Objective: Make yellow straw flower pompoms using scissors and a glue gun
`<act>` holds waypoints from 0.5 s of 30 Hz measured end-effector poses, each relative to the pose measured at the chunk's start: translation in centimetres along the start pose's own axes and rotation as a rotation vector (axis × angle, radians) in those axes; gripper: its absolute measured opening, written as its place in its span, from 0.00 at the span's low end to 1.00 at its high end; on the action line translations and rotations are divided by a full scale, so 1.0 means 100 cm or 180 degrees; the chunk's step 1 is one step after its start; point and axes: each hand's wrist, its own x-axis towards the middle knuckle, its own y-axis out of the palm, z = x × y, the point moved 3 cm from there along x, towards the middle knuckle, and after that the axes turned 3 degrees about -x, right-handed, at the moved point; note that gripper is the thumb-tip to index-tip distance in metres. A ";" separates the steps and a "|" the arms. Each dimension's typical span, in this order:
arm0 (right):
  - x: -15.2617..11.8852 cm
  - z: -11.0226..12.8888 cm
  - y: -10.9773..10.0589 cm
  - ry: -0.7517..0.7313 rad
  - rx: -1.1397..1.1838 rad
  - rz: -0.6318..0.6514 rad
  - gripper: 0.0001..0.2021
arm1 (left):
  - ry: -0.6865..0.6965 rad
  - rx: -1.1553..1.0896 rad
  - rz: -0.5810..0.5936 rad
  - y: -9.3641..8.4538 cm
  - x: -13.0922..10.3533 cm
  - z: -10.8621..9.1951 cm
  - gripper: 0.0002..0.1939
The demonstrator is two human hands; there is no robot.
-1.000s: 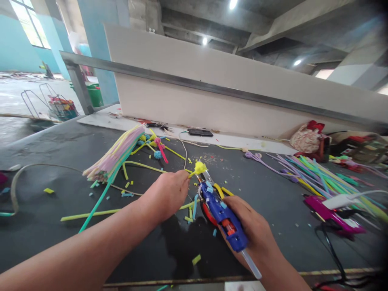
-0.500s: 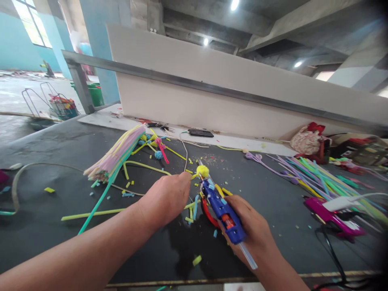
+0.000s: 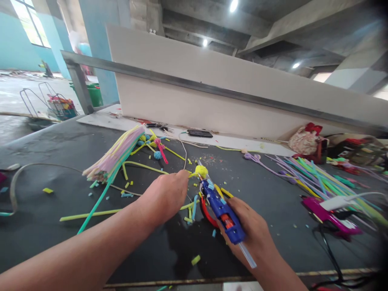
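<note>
My left hand [image 3: 169, 194] is closed in a pinch on a short yellow chenille stem [image 3: 192, 175] with a fuzzy yellow ball [image 3: 201, 171] at its end. My right hand [image 3: 250, 232] grips a blue hot glue gun [image 3: 222, 212], and a clear glue stick [image 3: 247, 255] pokes out of its back. The gun's nozzle is at the near side of the ball; whether they touch I cannot tell. A red curved handle [image 3: 207, 212] lies partly hidden beneath the gun. Cut yellow and blue stem pieces [image 3: 190, 214] are scattered between my hands.
A bundle of pastel chenille stems [image 3: 117, 155] lies left, beside finished-looking yellow, blue and pink fuzzy pieces [image 3: 148, 141]. More stems [image 3: 318, 178] spread on the right, near a magenta power strip [image 3: 330, 216] with cables. A phone [image 3: 200, 133] rests by the white back panel [image 3: 194, 101].
The camera view has shifted very slightly. Both hands keep their holds, and the glue gun stays at the yellow ball.
</note>
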 end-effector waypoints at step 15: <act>-0.005 0.002 0.005 0.0207 0.0267 0.0237 0.07 | -0.0530 -0.1426 -0.0645 -0.006 0.003 0.007 0.13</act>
